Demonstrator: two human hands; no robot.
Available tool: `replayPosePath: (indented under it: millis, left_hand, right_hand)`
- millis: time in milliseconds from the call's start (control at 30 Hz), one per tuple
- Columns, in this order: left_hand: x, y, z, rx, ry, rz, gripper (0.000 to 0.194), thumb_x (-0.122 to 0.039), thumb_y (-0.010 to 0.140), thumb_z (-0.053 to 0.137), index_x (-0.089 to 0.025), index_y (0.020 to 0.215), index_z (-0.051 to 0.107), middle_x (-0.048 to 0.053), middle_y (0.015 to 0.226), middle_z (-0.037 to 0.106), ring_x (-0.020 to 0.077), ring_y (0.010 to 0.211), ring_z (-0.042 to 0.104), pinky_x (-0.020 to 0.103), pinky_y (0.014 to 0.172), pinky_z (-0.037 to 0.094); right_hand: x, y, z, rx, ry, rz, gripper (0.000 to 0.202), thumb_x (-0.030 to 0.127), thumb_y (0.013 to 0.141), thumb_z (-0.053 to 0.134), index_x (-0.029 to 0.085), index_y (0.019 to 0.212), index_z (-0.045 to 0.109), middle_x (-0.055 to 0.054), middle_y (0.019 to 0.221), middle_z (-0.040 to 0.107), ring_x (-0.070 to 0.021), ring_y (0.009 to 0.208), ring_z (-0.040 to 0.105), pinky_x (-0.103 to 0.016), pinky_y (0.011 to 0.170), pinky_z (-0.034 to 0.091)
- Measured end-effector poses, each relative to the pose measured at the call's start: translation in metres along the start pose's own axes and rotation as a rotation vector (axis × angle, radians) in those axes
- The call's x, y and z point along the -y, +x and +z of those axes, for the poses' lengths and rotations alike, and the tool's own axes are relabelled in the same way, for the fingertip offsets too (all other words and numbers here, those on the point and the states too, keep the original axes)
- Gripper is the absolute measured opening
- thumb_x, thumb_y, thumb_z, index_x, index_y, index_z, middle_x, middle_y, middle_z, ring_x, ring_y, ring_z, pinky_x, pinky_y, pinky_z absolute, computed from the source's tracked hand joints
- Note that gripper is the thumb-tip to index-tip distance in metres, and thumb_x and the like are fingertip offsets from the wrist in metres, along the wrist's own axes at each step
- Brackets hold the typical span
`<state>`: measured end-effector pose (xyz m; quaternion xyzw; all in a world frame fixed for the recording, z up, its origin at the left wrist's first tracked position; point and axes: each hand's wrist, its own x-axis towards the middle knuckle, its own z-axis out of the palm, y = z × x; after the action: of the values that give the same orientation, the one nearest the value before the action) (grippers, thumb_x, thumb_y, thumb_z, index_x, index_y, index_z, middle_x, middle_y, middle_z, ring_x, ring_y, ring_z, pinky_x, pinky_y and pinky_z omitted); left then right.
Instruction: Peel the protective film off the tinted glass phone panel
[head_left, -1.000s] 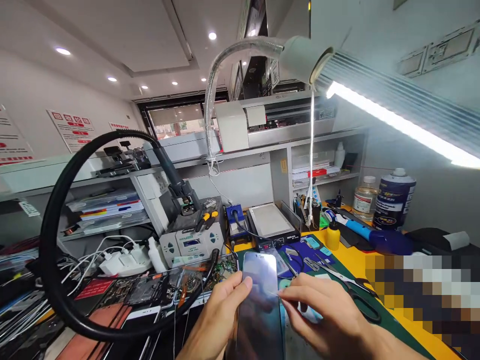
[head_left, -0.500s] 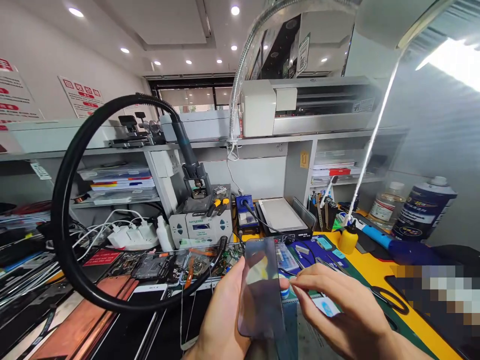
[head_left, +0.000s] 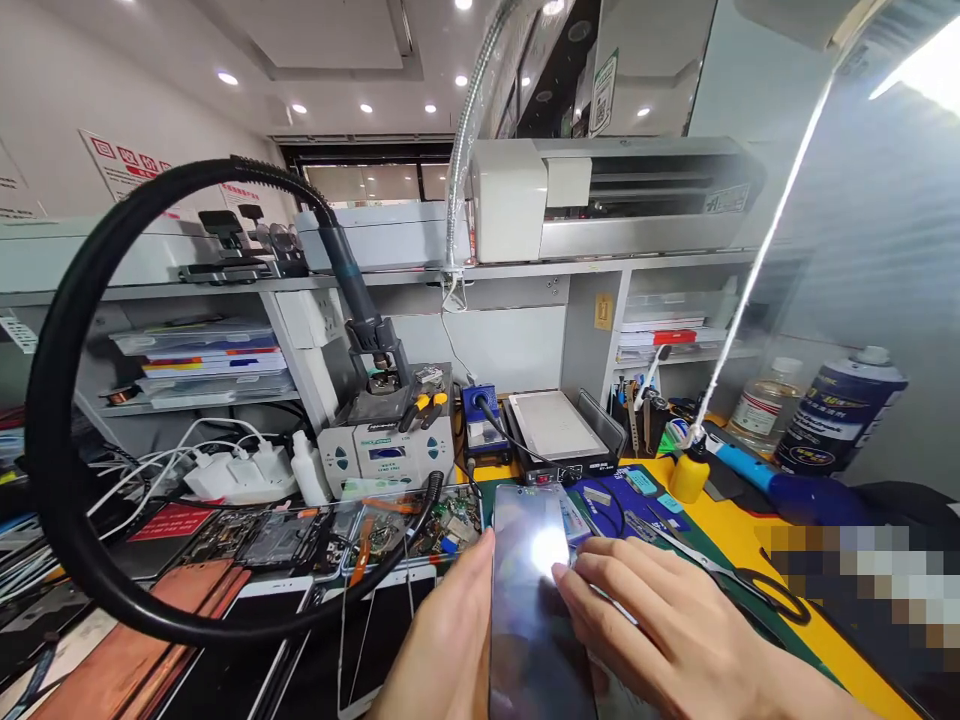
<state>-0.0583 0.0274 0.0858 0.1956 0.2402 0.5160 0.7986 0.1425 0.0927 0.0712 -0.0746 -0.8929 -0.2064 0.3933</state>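
A dark, glossy smartphone (head_left: 534,625) is held screen up in front of me, with a bright lamp reflection near its top. My left hand (head_left: 448,635) is closed around its left side, the thumb lying along the edge. At the opposite edge, my right hand (head_left: 660,610) is bent, with thumb and fingertips against the phone's upper right side. Its fingers lie close together, and the grip under the phone is hidden. Scissors (head_left: 739,580) with black handles lie right of my right hand. Left of the phone, another white-framed phone (head_left: 401,635) lies on the bench.
A thick black hose (head_left: 56,430) loops across the left side in front of a hot-air station (head_left: 386,455). Phone boards (head_left: 450,520) lie behind my left hand. A flat heating plate (head_left: 559,425) stands at the back. At right are a yellow bottle (head_left: 688,478) and a blue can (head_left: 840,410).
The phone has come lower and nearer, its screen now reflecting the lamp. My right hand has moved left onto the phone's right edge. The whole view has shifted slightly.
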Motion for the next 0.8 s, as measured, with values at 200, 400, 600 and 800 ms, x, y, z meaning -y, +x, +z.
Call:
replayPosePath:
  millis: [200,400,600,800]
  left_hand:
    - [0.004,0.003,0.007,-0.155,0.082,-0.078,0.052,-0.042,0.084,0.068,-0.024,0.132,0.066,0.011,0.118,0.077,0.038,0.116,0.068,0.053,0.104,0.049]
    - [0.012,0.003,0.005,-0.273,0.17,-0.046,0.042,-0.035,0.077,0.075,-0.024,0.117,0.072,0.01,0.109,0.078,0.0345,0.111,0.071,0.048,0.104,0.051]
    - [0.02,0.007,-0.001,-0.316,0.215,0.038,0.051,-0.026,0.076,0.066,-0.02,0.127,0.069,0.009,0.116,0.076,0.0333,0.131,0.059,0.045,0.116,0.038]
    - [0.023,0.008,-0.001,-0.297,0.244,0.061,0.069,-0.019,0.064,0.066,-0.02,0.133,0.067,0.007,0.114,0.078,0.0344,0.133,0.057,0.044,0.117,0.033]
  right_hand:
    - [0.002,-0.006,-0.006,0.067,-0.016,-0.015,0.047,0.012,0.106,0.023,0.003,0.111,0.069,-0.015,0.085,0.076,-0.0272,0.082,0.072,-0.039,0.069,0.055]
    - [0.009,-0.01,-0.009,0.1,0.002,0.017,0.047,0.011,0.105,0.024,0.003,0.11,0.069,-0.016,0.086,0.077,-0.0287,0.081,0.072,-0.04,0.069,0.053]
    - [0.014,-0.009,-0.002,0.044,-0.018,0.075,0.044,0.008,0.102,0.026,0.004,0.104,0.07,-0.012,0.075,0.074,-0.0274,0.073,0.072,-0.039,0.063,0.05]
    - [0.014,-0.007,0.002,-0.031,-0.051,0.068,0.037,0.003,0.099,0.035,0.007,0.091,0.071,-0.011,0.071,0.073,-0.0257,0.07,0.071,-0.037,0.063,0.051]
